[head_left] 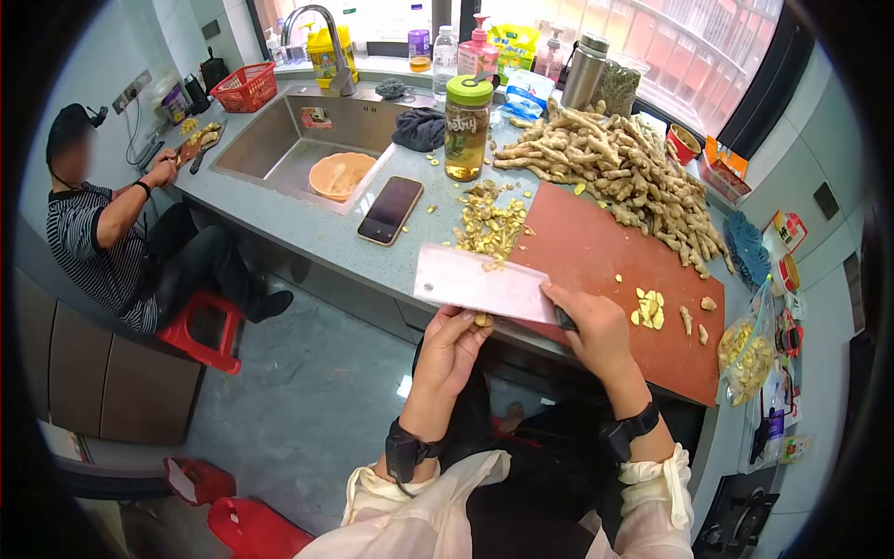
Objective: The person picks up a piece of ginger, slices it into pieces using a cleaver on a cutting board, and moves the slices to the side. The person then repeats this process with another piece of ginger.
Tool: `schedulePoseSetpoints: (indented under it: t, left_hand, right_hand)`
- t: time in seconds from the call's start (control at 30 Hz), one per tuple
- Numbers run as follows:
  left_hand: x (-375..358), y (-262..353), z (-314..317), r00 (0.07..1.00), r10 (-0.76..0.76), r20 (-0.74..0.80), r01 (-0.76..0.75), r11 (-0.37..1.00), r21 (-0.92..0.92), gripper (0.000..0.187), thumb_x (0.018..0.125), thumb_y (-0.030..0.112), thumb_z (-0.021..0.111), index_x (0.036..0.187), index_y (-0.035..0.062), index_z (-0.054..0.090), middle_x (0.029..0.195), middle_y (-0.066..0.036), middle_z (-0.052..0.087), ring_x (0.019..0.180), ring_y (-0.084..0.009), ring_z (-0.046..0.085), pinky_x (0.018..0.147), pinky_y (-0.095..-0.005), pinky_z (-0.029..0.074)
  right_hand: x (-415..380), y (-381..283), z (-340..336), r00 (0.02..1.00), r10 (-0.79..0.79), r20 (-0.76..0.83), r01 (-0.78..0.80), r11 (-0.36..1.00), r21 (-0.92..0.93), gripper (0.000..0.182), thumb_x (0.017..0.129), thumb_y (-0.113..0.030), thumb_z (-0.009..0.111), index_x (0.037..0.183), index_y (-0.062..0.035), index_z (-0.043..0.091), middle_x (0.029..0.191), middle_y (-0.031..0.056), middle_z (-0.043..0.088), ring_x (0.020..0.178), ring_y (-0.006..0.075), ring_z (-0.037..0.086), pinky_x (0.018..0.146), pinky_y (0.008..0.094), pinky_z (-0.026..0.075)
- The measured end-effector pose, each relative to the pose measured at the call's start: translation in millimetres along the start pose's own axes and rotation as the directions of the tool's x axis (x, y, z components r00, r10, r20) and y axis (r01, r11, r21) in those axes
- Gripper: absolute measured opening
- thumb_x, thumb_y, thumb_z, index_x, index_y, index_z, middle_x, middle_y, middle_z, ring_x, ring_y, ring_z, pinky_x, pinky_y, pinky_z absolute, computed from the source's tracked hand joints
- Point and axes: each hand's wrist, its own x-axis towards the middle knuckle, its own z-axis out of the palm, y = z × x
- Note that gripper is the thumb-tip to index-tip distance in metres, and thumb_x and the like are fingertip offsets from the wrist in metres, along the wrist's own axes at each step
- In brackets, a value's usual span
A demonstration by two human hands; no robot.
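Note:
A wide cleaver (484, 284) is held by its dark handle in my right hand (596, 331), its blade pointing left over the counter edge. Below the blade, my left hand (452, 349) pinches a small piece of ginger (482, 320). The reddish-brown cutting board (568, 233) lies beyond and to the right, bearing ginger slices (648, 308) and a few small knobs (687, 320). A large heap of ginger (615, 168) covers the board's far side. Peelings (489, 224) are piled at its left edge.
A phone (390, 211), a lidded tea bottle (467, 130) and a sink (298, 140) with an orange bowl (343, 175) are to the left. Another person (102, 214) sits on a red stool (207, 326) at far left. A bag of slices (748, 359) sits at right.

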Motion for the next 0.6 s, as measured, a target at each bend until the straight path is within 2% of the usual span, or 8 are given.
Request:
schedulePoseSetpoints:
  t: [0.07, 0.1, 0.17, 0.2, 0.27, 0.47, 0.53, 0.6]
  left_hand:
    - [3.6, 0.9, -8.2, 0.987, -0.030, 0.158, 0.025, 0.999, 0.033, 0.038, 0.099, 0.007, 0.066, 0.136, 0.0022, 0.056, 0.129, -0.011, 0.065, 0.113, -0.0236, 0.065, 0.096, -0.0380, 0.054]
    - [-7.2, -2.8, -1.4, 0.990, -0.036, 0.137, 0.034, 0.999, 0.018, 0.038, 0.099, 0.007, 0.066, 0.136, 0.0022, 0.056, 0.129, -0.011, 0.065, 0.113, -0.0236, 0.065, 0.096, -0.0380, 0.054]
    - [-8.9, 0.1, 12.8, 0.989, 0.082, -0.121, -0.061, 0.983, 0.171, 0.035, 0.098, 0.009, 0.068, 0.131, 0.0027, 0.059, 0.127, -0.009, 0.067, 0.116, -0.0221, 0.066, 0.102, -0.0374, 0.055]
    - [-11.0, -4.6, 6.9, 0.982, 0.102, -0.157, -0.083, 0.989, 0.121, 0.035, 0.100, 0.013, 0.067, 0.132, 0.0028, 0.058, 0.129, -0.009, 0.066, 0.119, -0.0209, 0.065, 0.104, -0.0381, 0.053]
    - [-9.7, -13.1, -2.2, 0.981, 0.116, -0.153, -0.100, 0.989, 0.109, 0.035, 0.101, 0.014, 0.066, 0.132, 0.0029, 0.058, 0.131, -0.010, 0.065, 0.121, -0.0216, 0.064, 0.105, -0.0392, 0.053]
    - [-6.7, -13.8, 2.1, 0.974, 0.134, -0.183, -0.100, 0.977, 0.187, 0.038, 0.102, 0.019, 0.066, 0.135, 0.0030, 0.056, 0.135, -0.010, 0.063, 0.125, -0.0231, 0.061, 0.108, -0.0415, 0.051]
    - [-7.8, -10.4, 12.9, 0.954, 0.096, -0.282, -0.064, 0.991, 0.121, 0.035, 0.101, 0.015, 0.066, 0.132, 0.0017, 0.057, 0.129, -0.011, 0.065, 0.119, -0.0229, 0.064, 0.103, -0.0396, 0.053]
    - [-6.7, -1.7, 14.0, 0.979, 0.077, -0.190, -0.038, 0.979, 0.199, 0.033, 0.100, 0.012, 0.065, 0.131, 0.0010, 0.058, 0.124, -0.010, 0.067, 0.113, -0.0218, 0.065, 0.100, -0.0376, 0.054]
  right_hand:
    - [-1.3, 2.2, -0.7, 0.998, 0.061, -0.012, -0.061, 0.997, -0.048, 0.073, 0.063, -0.001, 0.078, 0.134, -0.0146, 0.066, 0.082, 0.0088, 0.065, 0.076, 0.0308, 0.065, 0.067, 0.0408, 0.050]
    - [-6.7, -3.7, -5.9, 0.998, 0.067, 0.015, -0.066, 0.997, -0.046, 0.073, 0.063, -0.001, 0.078, 0.134, -0.0146, 0.066, 0.082, 0.0088, 0.065, 0.076, 0.0308, 0.065, 0.067, 0.0408, 0.050]
    - [-3.3, -13.9, -5.5, 1.000, -0.015, -0.019, 0.016, 0.999, 0.049, 0.072, 0.063, 0.000, 0.076, 0.134, -0.0149, 0.067, 0.077, 0.0072, 0.061, 0.072, 0.0287, 0.063, 0.065, 0.0407, 0.049]
    - [-1.8, -20.4, -9.1, 1.000, -0.011, -0.018, 0.012, 0.999, 0.050, 0.072, 0.063, 0.000, 0.076, 0.134, -0.0149, 0.067, 0.077, 0.0072, 0.061, 0.072, 0.0287, 0.063, 0.065, 0.0407, 0.049]
    - [2.0, -29.2, -17.2, 0.998, -0.019, 0.054, 0.017, 0.999, 0.033, 0.070, 0.065, 0.000, 0.074, 0.133, -0.0152, 0.067, 0.074, 0.0060, 0.057, 0.070, 0.0268, 0.061, 0.063, 0.0404, 0.048]
    - [4.3, -28.0, -13.5, 0.998, -0.042, 0.037, 0.044, 0.998, -0.047, 0.068, 0.066, 0.000, 0.072, 0.132, -0.0155, 0.068, 0.071, 0.0051, 0.053, 0.067, 0.0255, 0.060, 0.063, 0.0394, 0.047]
    - [2.6, -22.9, -10.2, 0.998, -0.033, 0.049, 0.036, 0.997, -0.066, 0.067, 0.067, 0.000, 0.072, 0.132, -0.0152, 0.068, 0.074, 0.0060, 0.056, 0.069, 0.0267, 0.061, 0.064, 0.0400, 0.048]
    - [1.2, -12.6, -2.9, 0.998, -0.021, 0.062, 0.026, 0.996, -0.083, 0.067, 0.067, 0.001, 0.072, 0.133, -0.0150, 0.068, 0.076, 0.0070, 0.059, 0.071, 0.0279, 0.063, 0.066, 0.0406, 0.049]
